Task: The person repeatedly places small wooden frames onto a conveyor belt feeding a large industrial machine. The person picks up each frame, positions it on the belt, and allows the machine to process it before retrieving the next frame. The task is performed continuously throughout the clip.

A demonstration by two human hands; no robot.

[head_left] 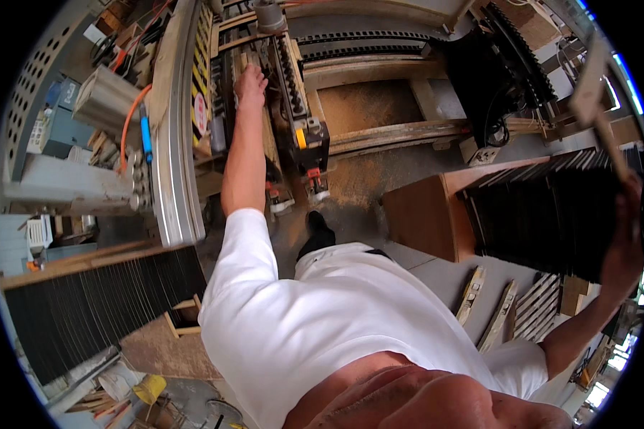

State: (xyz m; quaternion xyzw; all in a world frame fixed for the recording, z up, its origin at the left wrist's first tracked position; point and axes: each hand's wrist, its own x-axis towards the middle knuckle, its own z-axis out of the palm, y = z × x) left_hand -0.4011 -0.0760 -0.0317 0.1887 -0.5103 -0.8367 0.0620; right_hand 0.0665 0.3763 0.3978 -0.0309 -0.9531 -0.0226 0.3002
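Reaching: left hand (250, 80) stretched out ahead at full arm's length, palm down on a pale wooden strip (268, 136) lying in the bed of the grey metal woodworking machine (293, 86).
Left grip: fingers curled over the strip's far end; how tightly they close, can't tell.
Strip position: runs back from under the left hand toward the person, along the forearm, just right of it.
Right hand: right hand (626, 236) raised out to the right at the picture's rim, closed round a thin pale wooden slat (599, 100).
Slat position: rises from the right hand up and leftward, upper end widest, clear of everything else.
Beside right hand: stack of dark thin slats (544, 207) on edge, just left of it, sitting on a brown wooden box (426, 214).
Below right arm: loose pale wooden offcuts (504, 311) on the floor.
Left of left arm: long grey aluminium rail (175, 143), close alongside.
Further left and nearer: second bank of dark slats (100, 307).
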